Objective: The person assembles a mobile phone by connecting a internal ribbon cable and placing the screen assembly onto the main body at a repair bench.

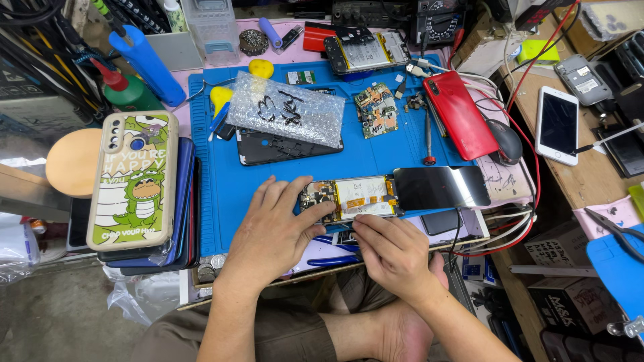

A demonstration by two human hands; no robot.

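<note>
An opened phone body [352, 197] with its circuit board and battery exposed lies near the front edge of the blue work mat [221, 181]. A black screen panel [439, 187] lies at its right end, joined to it or touching it. My left hand [272, 234] rests on the mat with its fingers against the phone's left end. My right hand [392, 255] presses its fingertips on the phone's lower edge. Neither hand holds a tool.
A stack of phones topped by a green cartoon case [134, 177] stands at the left. A bubble-wrap packet [285, 108] covers a black panel. Further back lie a circuit board [376, 110], a red phone [459, 114], a screwdriver [428, 137] and another opened phone [365, 52]. A white phone [557, 124] rests at the right.
</note>
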